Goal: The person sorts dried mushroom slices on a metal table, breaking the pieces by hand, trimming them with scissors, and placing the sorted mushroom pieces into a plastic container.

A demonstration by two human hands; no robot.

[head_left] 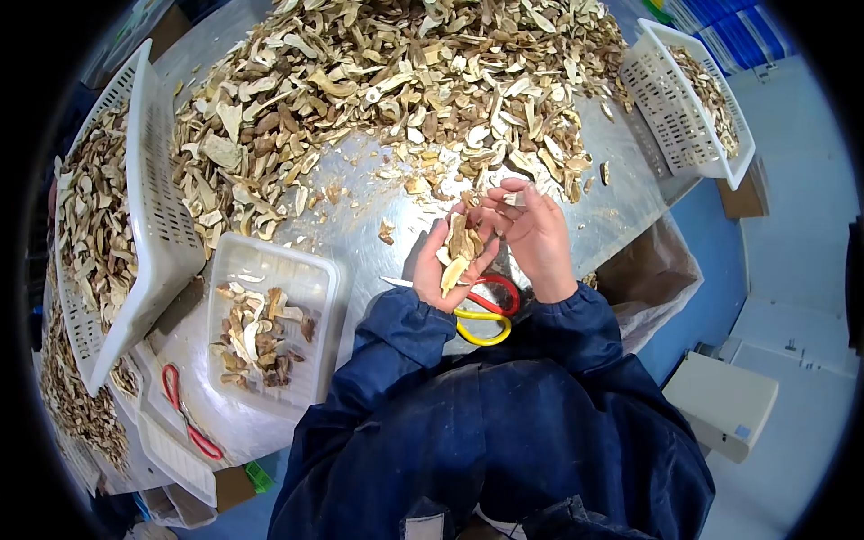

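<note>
Palm up, my left hand (435, 286) cradles several dried mushroom slices (463, 243), pale yellow and brown. My right hand (545, 247) is just beside it, palm turned inward and fingers loosely bent and apart. Its fingertips reach over the top of the slices; whether they touch a piece I cannot tell. Under my hands lies a pair of scissors with one red and one yellow handle (487, 341), its blade tip showing left of my left wrist. Beyond my hands a large pile of dried mushroom slices (387, 81) covers the metal table (378, 256).
A clear plastic tray (333, 297) with some mushroom pieces is at my left, near red-handled scissors (192, 423). White baskets of slices stand at far left (166, 180) and upper right (657, 117). A lined box (661, 279) sits below the table's right edge.
</note>
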